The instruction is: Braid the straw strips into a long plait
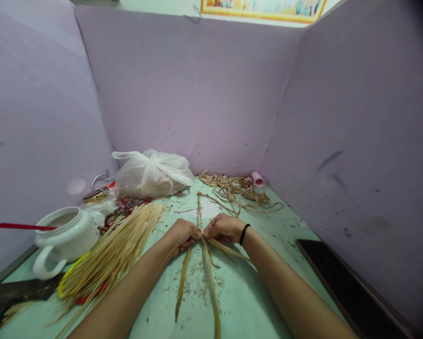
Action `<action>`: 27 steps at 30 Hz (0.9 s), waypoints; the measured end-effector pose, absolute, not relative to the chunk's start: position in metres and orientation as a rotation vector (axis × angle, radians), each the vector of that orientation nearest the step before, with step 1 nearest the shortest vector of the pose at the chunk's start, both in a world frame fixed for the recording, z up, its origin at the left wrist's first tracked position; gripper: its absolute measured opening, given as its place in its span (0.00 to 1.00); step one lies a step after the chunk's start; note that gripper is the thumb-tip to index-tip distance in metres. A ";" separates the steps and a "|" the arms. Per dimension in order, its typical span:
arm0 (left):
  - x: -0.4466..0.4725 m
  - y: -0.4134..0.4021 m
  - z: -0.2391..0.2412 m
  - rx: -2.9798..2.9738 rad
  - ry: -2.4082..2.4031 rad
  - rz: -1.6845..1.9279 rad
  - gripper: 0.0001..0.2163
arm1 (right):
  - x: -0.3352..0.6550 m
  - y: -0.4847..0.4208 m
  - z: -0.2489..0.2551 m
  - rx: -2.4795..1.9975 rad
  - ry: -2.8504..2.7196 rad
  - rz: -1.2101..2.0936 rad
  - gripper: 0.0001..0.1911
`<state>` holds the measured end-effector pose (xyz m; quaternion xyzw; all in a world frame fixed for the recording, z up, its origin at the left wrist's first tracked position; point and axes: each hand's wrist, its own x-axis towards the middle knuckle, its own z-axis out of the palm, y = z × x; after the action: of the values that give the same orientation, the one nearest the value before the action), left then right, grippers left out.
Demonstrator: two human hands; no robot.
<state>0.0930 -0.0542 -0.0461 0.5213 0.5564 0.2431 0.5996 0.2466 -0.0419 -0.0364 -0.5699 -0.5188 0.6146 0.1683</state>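
My left hand (183,235) is closed in a pinch on a dried-fibre braid (199,209), at the point where it splits into loose strands. Close beside it, my right hand (223,227), with a black band (244,234) on the wrist, pinches the same spot from the other side. Three flat straw-coloured strands fan out below: one strand (183,285) under the left hand, a middle strand (211,287) running toward me, and another strand (230,251) passing under the right forearm. Beyond my hands the finished length stretches away along the table. My fingertips hide the crossing itself.
Left of my arm lies a bundle of dry strips (115,249), beside a white pot (68,235) with a red stick (26,227). A white plastic bag (155,174), braided cords (235,188) and a pink spool (257,179) sit at the back. Right is a dark flat object (345,287).
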 end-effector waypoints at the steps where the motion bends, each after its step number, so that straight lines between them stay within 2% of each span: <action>1: 0.093 -0.054 -0.046 1.210 1.286 0.566 0.03 | 0.246 -0.042 -0.037 -1.640 -1.470 1.738 0.03; 8: 0.094 -0.054 -0.049 1.264 1.323 0.572 0.01 | 0.235 -0.046 -0.032 -1.733 -1.486 1.553 0.11; 13: 0.093 -0.052 -0.053 1.316 1.310 0.589 0.01 | 0.235 -0.049 -0.028 -1.652 -1.541 1.610 0.04; 22: 0.088 -0.054 -0.046 1.251 1.273 0.627 0.01 | 0.231 -0.051 -0.032 -1.619 -1.418 1.565 0.04; 27: 0.086 -0.053 -0.047 1.262 1.201 0.681 0.02 | 0.226 -0.059 -0.033 -1.410 -1.194 1.812 0.05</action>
<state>0.0862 -0.0534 -0.0470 0.5429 0.5168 0.2932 0.5935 0.2256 -0.0592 -0.0329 -0.5242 -0.4437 0.6735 0.2734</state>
